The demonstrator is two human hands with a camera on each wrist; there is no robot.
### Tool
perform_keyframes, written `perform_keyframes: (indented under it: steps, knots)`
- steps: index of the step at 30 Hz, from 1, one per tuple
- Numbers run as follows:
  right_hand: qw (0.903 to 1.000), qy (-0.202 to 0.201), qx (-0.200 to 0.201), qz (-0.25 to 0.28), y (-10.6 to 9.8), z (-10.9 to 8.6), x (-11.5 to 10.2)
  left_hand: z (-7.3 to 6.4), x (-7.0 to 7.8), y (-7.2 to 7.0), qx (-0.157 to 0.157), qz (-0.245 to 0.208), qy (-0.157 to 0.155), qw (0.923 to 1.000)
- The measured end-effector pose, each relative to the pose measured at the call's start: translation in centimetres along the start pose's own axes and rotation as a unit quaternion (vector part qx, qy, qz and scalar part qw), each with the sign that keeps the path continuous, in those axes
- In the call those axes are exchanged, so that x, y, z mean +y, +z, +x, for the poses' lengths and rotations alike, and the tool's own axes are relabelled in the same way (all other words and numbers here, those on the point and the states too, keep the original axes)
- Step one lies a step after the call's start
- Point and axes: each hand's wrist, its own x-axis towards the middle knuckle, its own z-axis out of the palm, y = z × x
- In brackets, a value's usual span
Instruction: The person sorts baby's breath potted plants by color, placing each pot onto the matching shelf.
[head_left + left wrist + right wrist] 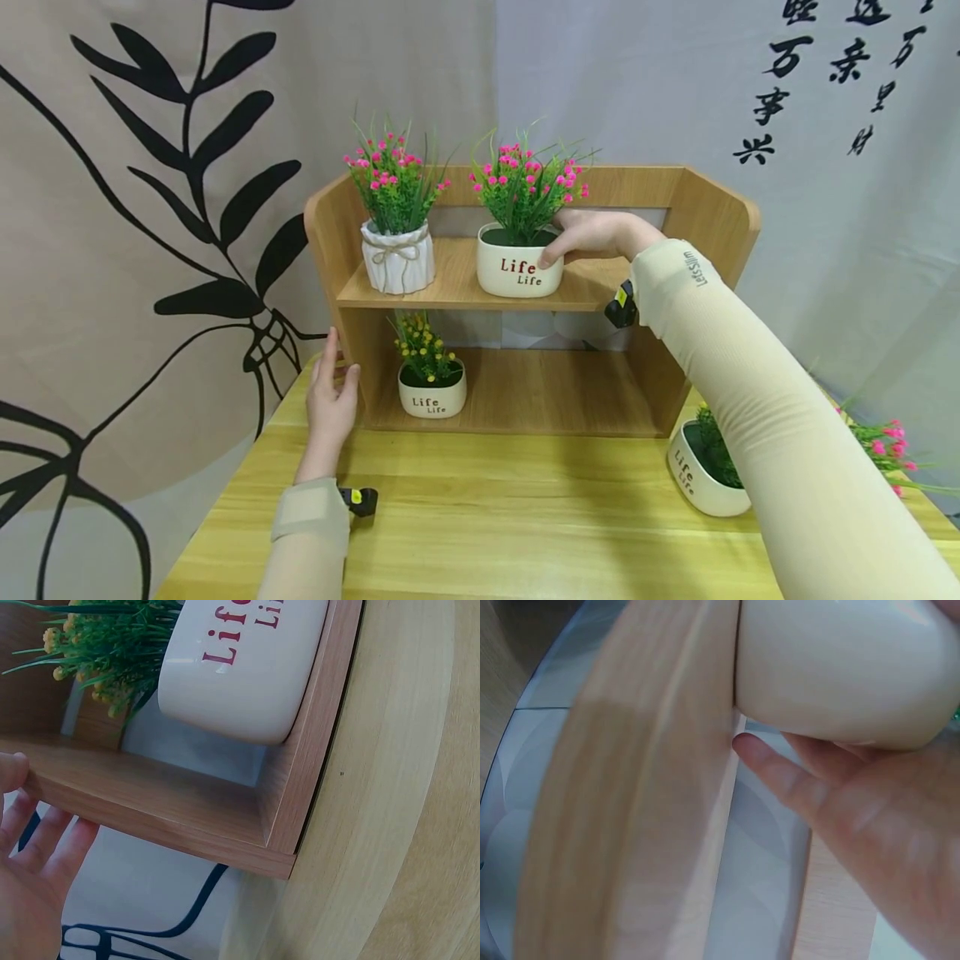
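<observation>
Two holds at once: your left hand (330, 404) on the wooden shelf (570, 392), your right hand (600, 237) on the pink-flowered pot (513, 268)

Your right hand grips the pink-flowered pot at its right end, the thumb over the front near the red "Life" lettering and the other fingers round behind it. You have it spread only about as wide as the pot is deep. The pot is upright on the upper board, right of the twine-tied pot (400, 262) and apart from it. Seen from your right wrist, one fingertip reaches down beside the base, close to the board; whether it touches the wood, you cannot tell.

Your left hand holds the shelf by the front edge of its left side panel. Your thumb lies on the inner side and your fingers, nearly straight, go to the outer side, so the gap is about the panel's thickness; how hard you press does not show.

On the lower level, just inside that panel, stands the yellow-flowered pot (432, 397). Another white pot (705, 479) is on the table (487, 508) to the right, partly hidden by your right sleeve (795, 442).
</observation>
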Motion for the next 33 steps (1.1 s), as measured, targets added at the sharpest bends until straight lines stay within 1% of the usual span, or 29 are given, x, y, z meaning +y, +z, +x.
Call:
perform_keyframes:
  steps: [4, 8, 13, 17, 20, 24, 27, 33]
  knots:
    - [0.9997, 0.02, 0.012, -0.01, 0.0, -0.1, -0.1, 0.0, 0.0, 0.0, -0.001, -0.003, 0.002, 1.0]
    - [0.9991, 0.028, 0.026, -0.017, -0.1, 0.1, 0.0, -0.1, 0.0, 0.0, -0.007, -0.016, -0.007, 0.9998]
    - [0.999, 0.021, 0.036, -0.014, 0.0, 0.0, 0.1, 0.0, -0.1, 0.0, -0.008, -0.017, -0.004, 0.9998]
    - [0.9993, 0.012, 0.035, -0.004, 0.2, -0.2, 0.1, 0.0, -0.1, 0.0, -0.005, -0.013, 0.002, 0.9999]
    - [0.9993, -0.005, 0.036, 0.004, 0.1, -0.5, 0.3, 0.0, -0.1, 0.0, -0.004, -0.008, 0.002, 1.0]
    - [0.9985, -0.029, 0.047, 0.008, -0.4, -1.4, 1.0, 0.0, -0.1, 0.0, -0.005, -0.002, -0.001, 1.0]
    - [0.9979, -0.037, 0.053, 0.002, -0.7, -2.7, 1.4, 0.1, -0.2, 0.1, -0.005, 0.001, -0.004, 1.0]
    - [0.9956, -0.033, 0.074, -0.047, -0.8, -5.9, 2.5, 0.1, -0.2, 0.1, -0.005, 0.0, -0.008, 1.0]
